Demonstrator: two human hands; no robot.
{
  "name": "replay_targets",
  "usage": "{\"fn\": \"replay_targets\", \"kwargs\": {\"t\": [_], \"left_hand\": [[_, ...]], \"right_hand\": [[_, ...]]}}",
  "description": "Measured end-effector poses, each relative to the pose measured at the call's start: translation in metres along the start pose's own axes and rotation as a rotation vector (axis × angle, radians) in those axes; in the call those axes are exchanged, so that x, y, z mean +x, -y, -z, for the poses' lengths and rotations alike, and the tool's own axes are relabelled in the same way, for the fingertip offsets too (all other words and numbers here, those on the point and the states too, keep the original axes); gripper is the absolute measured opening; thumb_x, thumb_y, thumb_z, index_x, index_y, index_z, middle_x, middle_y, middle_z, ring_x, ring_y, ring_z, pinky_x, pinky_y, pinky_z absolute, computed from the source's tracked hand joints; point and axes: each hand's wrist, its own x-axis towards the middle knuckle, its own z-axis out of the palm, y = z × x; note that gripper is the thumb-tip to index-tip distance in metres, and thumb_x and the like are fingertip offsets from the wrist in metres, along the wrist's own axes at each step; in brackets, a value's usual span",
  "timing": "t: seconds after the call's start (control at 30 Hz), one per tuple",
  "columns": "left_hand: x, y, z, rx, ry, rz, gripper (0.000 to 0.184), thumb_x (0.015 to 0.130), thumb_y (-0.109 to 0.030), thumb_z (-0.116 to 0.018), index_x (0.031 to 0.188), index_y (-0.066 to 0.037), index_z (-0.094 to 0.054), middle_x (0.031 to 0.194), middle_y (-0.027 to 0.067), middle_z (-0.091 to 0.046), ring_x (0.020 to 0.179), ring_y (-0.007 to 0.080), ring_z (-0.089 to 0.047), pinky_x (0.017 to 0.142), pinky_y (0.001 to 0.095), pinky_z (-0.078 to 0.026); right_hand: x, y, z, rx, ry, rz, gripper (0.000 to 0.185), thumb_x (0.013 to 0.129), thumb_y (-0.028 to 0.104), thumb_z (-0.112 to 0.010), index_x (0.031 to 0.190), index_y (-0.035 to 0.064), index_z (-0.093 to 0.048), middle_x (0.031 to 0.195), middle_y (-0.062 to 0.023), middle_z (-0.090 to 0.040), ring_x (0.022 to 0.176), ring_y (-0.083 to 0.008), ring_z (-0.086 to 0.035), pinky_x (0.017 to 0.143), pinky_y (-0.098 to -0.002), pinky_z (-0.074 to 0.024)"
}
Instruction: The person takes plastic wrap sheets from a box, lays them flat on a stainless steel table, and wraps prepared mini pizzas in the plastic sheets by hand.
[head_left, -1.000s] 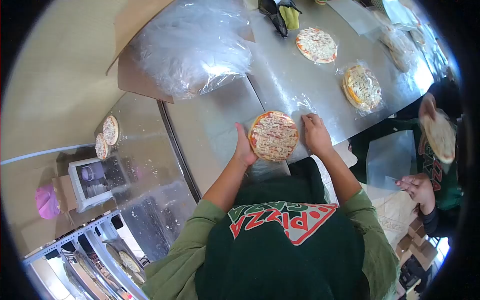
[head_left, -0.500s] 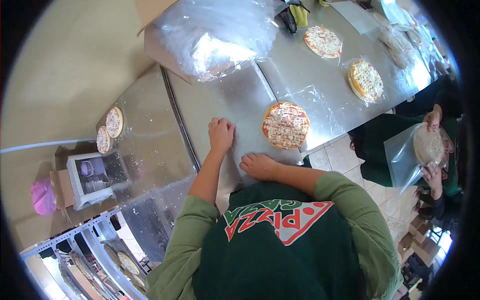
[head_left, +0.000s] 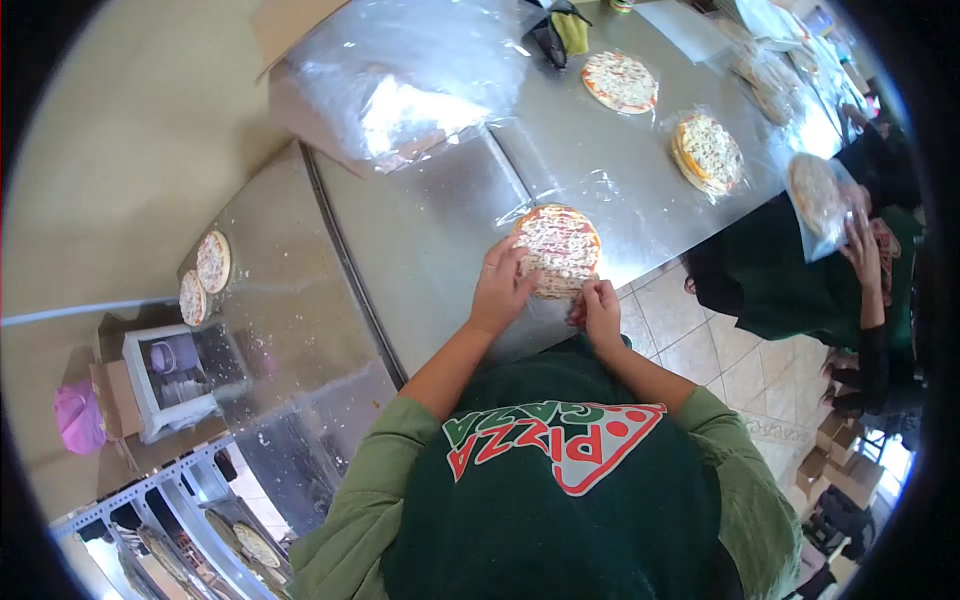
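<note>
A round pizza (head_left: 558,245), topped with shredded cheese and reddish strips, lies on the steel table in front of me. My left hand (head_left: 503,288) is at its left edge, fingers apart and the fingertips against the rim. Close by the pizza's lower right edge, my right hand (head_left: 601,310) has its fingers curled together in a pinch. What sits between those fingers is too small to make out. Thin clear plastic (head_left: 600,186) shows just beyond the pizza's far edge.
A cardboard box (head_left: 310,120) heaped with clear plastic bags (head_left: 420,70) stands at the far left of the table. Two bagged pizza portions, one flat (head_left: 620,82) and one stacked (head_left: 707,152), lie further right. A co-worker's hand (head_left: 862,250) holds a bagged pizza (head_left: 818,195).
Both my hands have moved from the table's near edge to the pizza, the left to its left side, the right to its lower right. The co-worker's bagged pizza has been raised.
</note>
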Motion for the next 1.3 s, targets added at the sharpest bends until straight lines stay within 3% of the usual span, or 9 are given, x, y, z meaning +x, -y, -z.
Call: {"fn": "replay_targets", "kwargs": {"t": [0.17, 0.37, 0.4, 0.5, 0.8, 0.9, 1.0, 1.1, 1.3], "left_hand": [[0.011, -0.021, -0.015, 0.444, 0.25, -0.031, 0.077, 0.072, -0.044, -0.066, 0.131, -0.007, -0.033, 0.142, 0.0166, -0.022, 0.13, 0.0366, -0.02, 0.103, 0.0524, -0.019], [0.079, -0.036, -0.062, 0.12, 0.351, -0.265, 0.039, 0.078, -0.021, -0.061, 0.11, -0.001, -0.052, 0.123, 0.0193, -0.046, 0.113, 0.0338, -0.046, 0.091, 0.0426, -0.039], [0.093, -0.046, -0.075, 0.204, 0.313, -0.303, 0.027, 0.077, -0.012, -0.061, 0.099, 0.001, -0.056, 0.112, 0.0195, -0.053, 0.103, 0.0318, -0.053, 0.085, 0.0375, -0.044], [0.12, -0.06, -0.104, 0.332, 0.518, -0.201, 0.039, 0.072, -0.015, -0.067, 0.104, 0.003, -0.054, 0.115, 0.02, -0.051, 0.105, 0.0327, -0.051, 0.088, 0.0375, -0.043], [0.131, -0.066, -0.115, 0.302, 0.536, -0.132, 0.076, 0.057, -0.025, -0.079, 0.116, 0.004, -0.042, 0.125, 0.0235, -0.041, 0.115, 0.0357, -0.045, 0.093, 0.0361, -0.042], [0.139, -0.076, -0.112, 0.288, 0.624, -0.019, 0.085, 0.054, -0.025, -0.081, 0.121, 0.002, -0.037, 0.13, 0.025, -0.036, 0.122, 0.0356, -0.037, 0.098, 0.0356, -0.037], [0.138, -0.061, -0.12, 0.353, 0.612, -0.125, 0.096, 0.052, -0.031, -0.082, 0.128, -0.003, -0.032, 0.137, 0.0248, -0.028, 0.127, 0.0367, -0.03, 0.1, 0.0417, -0.034], [0.15, -0.076, -0.116, 0.622, 0.776, -0.023, 0.116, 0.048, -0.049, -0.08, 0.138, -0.009, -0.019, 0.145, 0.0194, -0.014, 0.133, 0.0361, -0.019, 0.098, 0.05, -0.031], [0.174, -0.096, -0.114, 0.749, 0.953, 0.131, 0.138, 0.038, -0.058, -0.08, 0.143, -0.019, 0.001, 0.148, 0.015, 0.006, 0.136, 0.0373, -0.004, 0.095, 0.0607, -0.025]], "right_hand": [[0.006, 0.014, 0.019, -0.301, 0.031, -0.023, 0.017, 0.088, 0.02, -0.053, 0.084, 0.0048, -0.049, 0.067, -0.0057, -0.05, 0.051, -0.0146, -0.052, 0.046, -0.0289, -0.0436], [0.04, 0.107, 0.047, -1.104, -0.266, 1.047, 0.027, 0.072, 0.019, -0.068, 0.091, 0.0072, -0.052, 0.081, -0.0098, -0.052, 0.074, -0.0276, -0.054, 0.065, -0.0368, -0.0455], [0.056, 0.107, 0.052, -1.162, -0.258, 0.993, 0.027, 0.072, 0.019, -0.067, 0.091, 0.0066, -0.051, 0.082, -0.0102, -0.053, 0.075, -0.0278, -0.055, 0.065, -0.0368, -0.0465], [0.093, 0.095, 0.066, -1.296, -0.228, 0.81, 0.026, 0.074, 0.018, -0.064, 0.091, 0.0046, -0.049, 0.083, -0.0118, -0.054, 0.077, -0.0283, -0.058, 0.065, -0.0368, -0.0496], [0.128, 0.118, 0.1, -1.426, -0.167, 0.465, 0.016, 0.078, 0.004, -0.048, 0.092, -0.0032, -0.047, 0.084, -0.0217, -0.055, 0.071, -0.0332, -0.063, 0.059, -0.0399, -0.0527], [0.151, 0.135, 0.141, -1.19, -0.196, 0.244, 0.026, 0.085, 0.02, -0.048, 0.103, 0.0019, -0.046, 0.092, -0.0212, -0.059, 0.079, -0.0387, -0.06, 0.07, -0.0467, -0.0474], [0.115, 0.155, 0.115, -0.985, -0.118, 0.469, 0.037, 0.082, 0.028, -0.054, 0.106, 0.0013, -0.045, 0.098, -0.025, -0.057, 0.085, -0.0375, -0.059, 0.072, -0.0443, -0.0484], [0.099, 0.142, 0.093, -1.255, -0.063, 0.462, 0.043, 0.078, 0.022, -0.061, 0.113, 0.006, -0.043, 0.097, -0.0224, -0.059, 0.087, -0.0353, -0.06, 0.073, -0.0428, -0.0487], [0.116, 0.121, 0.125, -0.977, 0.043, 0.268, 0.022, 0.076, 0.016, -0.062, 0.09, 0.0002, -0.059, 0.083, -0.0186, -0.064, 0.077, -0.0345, -0.062, 0.069, -0.041, -0.0486]]}}
